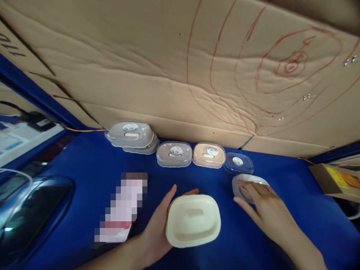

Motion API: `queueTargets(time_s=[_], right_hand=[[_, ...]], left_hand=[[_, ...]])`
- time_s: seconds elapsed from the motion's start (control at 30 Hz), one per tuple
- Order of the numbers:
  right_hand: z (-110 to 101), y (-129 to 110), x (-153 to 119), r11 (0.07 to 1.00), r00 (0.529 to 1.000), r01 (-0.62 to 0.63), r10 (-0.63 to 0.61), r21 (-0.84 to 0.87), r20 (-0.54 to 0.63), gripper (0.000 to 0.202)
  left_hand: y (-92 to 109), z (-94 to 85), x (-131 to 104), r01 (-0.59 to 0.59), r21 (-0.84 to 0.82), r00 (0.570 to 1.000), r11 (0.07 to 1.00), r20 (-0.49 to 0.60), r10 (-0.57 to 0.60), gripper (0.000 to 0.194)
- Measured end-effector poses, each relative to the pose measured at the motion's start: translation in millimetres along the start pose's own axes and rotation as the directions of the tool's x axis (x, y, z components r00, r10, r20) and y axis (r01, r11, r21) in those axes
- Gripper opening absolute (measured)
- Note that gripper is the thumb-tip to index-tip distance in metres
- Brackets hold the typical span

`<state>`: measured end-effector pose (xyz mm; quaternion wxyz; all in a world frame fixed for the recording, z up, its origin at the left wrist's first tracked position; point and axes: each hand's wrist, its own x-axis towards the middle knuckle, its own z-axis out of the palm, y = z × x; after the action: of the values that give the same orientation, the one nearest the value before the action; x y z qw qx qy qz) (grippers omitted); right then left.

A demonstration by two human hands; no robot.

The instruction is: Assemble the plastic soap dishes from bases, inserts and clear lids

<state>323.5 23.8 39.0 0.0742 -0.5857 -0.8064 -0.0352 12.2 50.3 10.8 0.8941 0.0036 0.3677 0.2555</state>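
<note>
A cream plastic soap box part [194, 221], oval and hollow side up, rests in my left hand [159, 228], whose thumb and fingers hold its left side. My right hand [260, 206] is over a translucent whitish piece [239, 185] lying on the blue surface, with its fingers on it. Just behind that piece lies a clear lid [239, 163] with a round label. To its left stand a peach box [209, 155] and a grey box [174, 154], both under clear lids.
Stacked grey boxes [131, 135] stand at the back left before a cardboard wall [140, 67]. A pixelated flat item [120, 210] lies left of my left hand. A dark screen device [36, 217] with cables is far left, an open carton [334, 182] far right.
</note>
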Motion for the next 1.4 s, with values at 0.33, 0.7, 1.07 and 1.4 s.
queueTargets(time_s=[0.33, 0.7, 1.07, 1.4], right_hand=[[38, 13, -14, 0.998, 1.000, -0.002, 0.001, -0.062, -0.009, 0.049], [3, -45, 3, 0.919, 0.915, 0.349, -0.291, 0.184, -0.280, 0.044], [9, -95, 5, 0.858, 0.866, 0.460, -0.376, 0.229, -0.331, 0.056], [19, -88, -1, 0.857, 0.863, 0.460, -0.371, 0.230, -0.342, 0.058]], left_hand=[[-1, -7.8, 9, 0.078, 0.000, 0.997, 0.997, -0.018, -0.078, 0.068], [-8, -5.6, 1, 0.152, -0.054, 0.952, 0.987, 0.275, -0.132, 0.072], [-14, -4.0, -1, 0.054, 0.104, 0.954, 0.993, 0.287, -0.082, 0.071], [-17, -7.7, -2, -0.067, 0.081, 0.929, 0.994, 0.370, 0.032, 0.060]])
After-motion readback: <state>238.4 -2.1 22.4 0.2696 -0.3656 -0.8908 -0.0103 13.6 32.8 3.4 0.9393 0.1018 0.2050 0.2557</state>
